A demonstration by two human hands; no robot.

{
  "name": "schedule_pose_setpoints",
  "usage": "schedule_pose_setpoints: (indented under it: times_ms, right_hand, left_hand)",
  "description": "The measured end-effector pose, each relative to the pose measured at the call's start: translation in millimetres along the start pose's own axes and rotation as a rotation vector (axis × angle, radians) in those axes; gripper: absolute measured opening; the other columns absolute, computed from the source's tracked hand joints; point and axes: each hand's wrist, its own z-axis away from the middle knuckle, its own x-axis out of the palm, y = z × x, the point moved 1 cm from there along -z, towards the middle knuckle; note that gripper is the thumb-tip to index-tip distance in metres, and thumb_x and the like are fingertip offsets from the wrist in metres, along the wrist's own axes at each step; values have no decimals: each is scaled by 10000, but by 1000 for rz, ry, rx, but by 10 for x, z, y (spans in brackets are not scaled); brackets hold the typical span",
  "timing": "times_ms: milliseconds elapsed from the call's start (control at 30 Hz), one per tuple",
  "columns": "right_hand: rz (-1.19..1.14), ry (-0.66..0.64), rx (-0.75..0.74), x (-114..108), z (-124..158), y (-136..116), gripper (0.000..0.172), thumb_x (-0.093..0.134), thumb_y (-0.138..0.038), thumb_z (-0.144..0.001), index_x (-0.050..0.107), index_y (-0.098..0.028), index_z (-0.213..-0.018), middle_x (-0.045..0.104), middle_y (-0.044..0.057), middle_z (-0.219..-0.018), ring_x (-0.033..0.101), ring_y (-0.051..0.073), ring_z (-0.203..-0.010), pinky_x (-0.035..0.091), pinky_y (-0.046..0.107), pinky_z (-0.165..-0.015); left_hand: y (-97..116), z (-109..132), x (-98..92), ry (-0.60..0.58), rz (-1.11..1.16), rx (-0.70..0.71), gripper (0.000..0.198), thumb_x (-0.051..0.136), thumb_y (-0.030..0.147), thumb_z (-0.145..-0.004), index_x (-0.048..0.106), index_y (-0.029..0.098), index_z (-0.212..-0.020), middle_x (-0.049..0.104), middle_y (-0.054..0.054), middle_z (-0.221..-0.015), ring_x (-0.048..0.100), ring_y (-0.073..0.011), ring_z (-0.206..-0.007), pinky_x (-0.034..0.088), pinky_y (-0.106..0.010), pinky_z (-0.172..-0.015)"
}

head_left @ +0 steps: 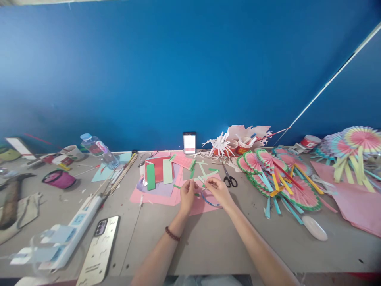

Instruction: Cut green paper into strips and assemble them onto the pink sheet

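My left hand (pixel 187 194) and my right hand (pixel 218 190) meet over a pink sheet of paper (pixel 205 204) in the middle of the table. Both pinch a thin pale green paper strip (pixel 205 177) between their fingertips. A bead bracelet (pixel 172 234) sits on my left wrist. A blue tape ring (pixel 210 198) lies on the pink sheet just under my right hand. Small green paper scraps lie scattered around my fingers.
Red, green and lilac paper pieces (pixel 159 174) lie to the left, black scissors (pixel 229 179) to the right. Folded paper fans (pixel 279 178) crowd the right side. A phone (pixel 99 248), a power strip (pixel 74 226), a water bottle (pixel 98 151) and cups stand at the left.
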Motion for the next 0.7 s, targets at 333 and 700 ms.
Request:
schedule_pose_setpoints:
  times_ms: [333, 700]
  right_hand:
    - [-3, -53, -1, 13, 3, -8, 305, 722, -478, -680, 645, -185, -716, 665, 5, -703, 624, 153, -633, 484, 262, -629]
    - [64, -73, -23, 32, 33, -62, 242, 683, -425, -712, 652, -186, -716, 671, 8, -708, 549, 126, -542, 434, 252, -540]
  left_hand:
    - [99, 72, 31, -200, 89, 15, 325, 709, 493, -755, 747, 177, -819, 719, -104, -882, 640, -248, -885, 499, -345, -789]
    - [48, 77, 30, -110, 5, 132, 363, 649, 479, -831, 691, 186, -620, 585, -32, -643, 529, -172, -674, 445, -298, -670]
